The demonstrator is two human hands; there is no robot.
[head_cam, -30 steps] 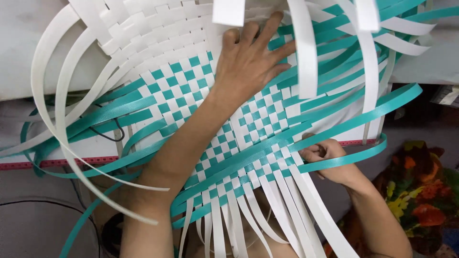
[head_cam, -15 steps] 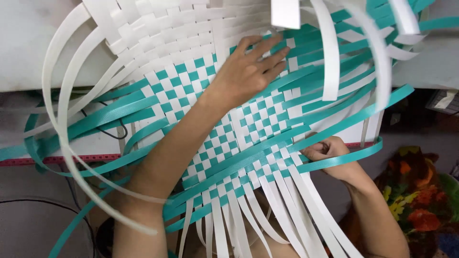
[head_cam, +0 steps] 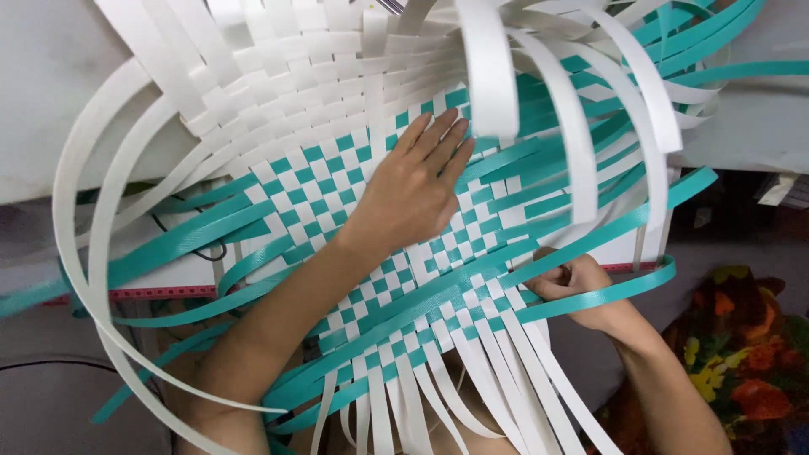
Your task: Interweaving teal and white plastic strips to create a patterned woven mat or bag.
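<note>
— Two colours of flat strapping are seen woven into one wide mat [head_cam: 354, 168], which is spread over a pale tabletop [head_cam: 42, 93] and reaches towards the camera. How is it being kept in place?

— At the far left, loose white straps [head_cam: 84, 244] are left unwoven and arch out in big loops past the table edge. Further in, the left hand [head_cam: 413, 194] is laid flat on the checkered teal-and-white part, fingers straight and together, nothing gripped. It is judged that the weave is being pressed down so the springy straps are not allowed to lift or slide.

— And to the right?

— The right hand [head_cam: 581, 291] is curled shut around a teal strap [head_cam: 615, 291] at the near right edge of the weave, where another long teal strap [head_cam: 615, 223] is crossed diagonally above it. The grip looks to be used for pulling that strap snug against the rows already laid, though this is only a judgement.

— What is found around the work?

— A red measuring strip [head_cam: 160, 292] is fixed along the front edge of the tabletop, and a dark cable [head_cam: 190, 244] is partly hidden under the left straps. At lower right a floral cloth [head_cam: 742, 354] is seen below the table level.

— Is anything in the way?

— Upright white straps [head_cam: 489, 67] curl over the weave near the top centre and right, so part of the far side is screened. Loose white ends [head_cam: 472, 396] hang towards the camera over the lap and hide what lies beneath.
</note>
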